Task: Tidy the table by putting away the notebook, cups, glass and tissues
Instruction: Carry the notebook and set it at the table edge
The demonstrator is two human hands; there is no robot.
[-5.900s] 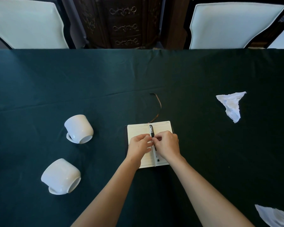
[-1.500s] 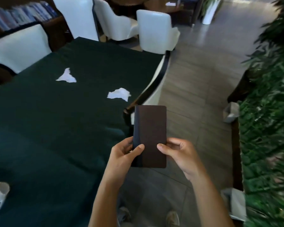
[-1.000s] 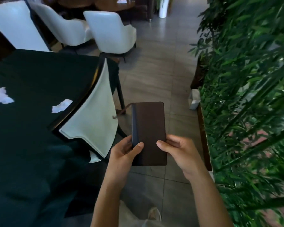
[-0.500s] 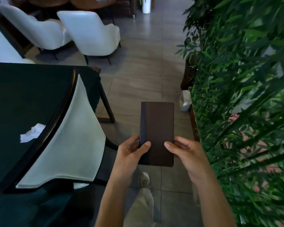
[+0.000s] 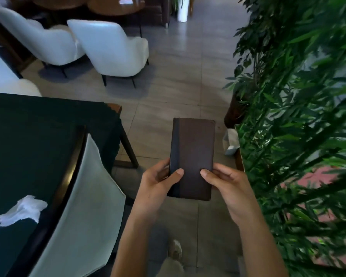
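Observation:
A closed dark brown notebook (image 5: 193, 156) is held flat in front of me over the tiled floor. My left hand (image 5: 158, 182) grips its lower left edge with the thumb on the cover. My right hand (image 5: 226, 184) grips its lower right edge the same way. A crumpled white tissue (image 5: 22, 210) lies on the dark green tablecloth (image 5: 32, 136) at the lower left. No cups or glass are in view.
A white chair back (image 5: 84, 216) stands between me and the table. Two white armchairs (image 5: 112, 48) sit further along the tiled floor (image 5: 178, 80). Dense green plants (image 5: 300, 116) line the right side, with a small white object (image 5: 231, 140) at their base.
I have turned away from the table and walked along it with the closed notebook in both hands. The table has slid to the left of the view and the plants have come closer.

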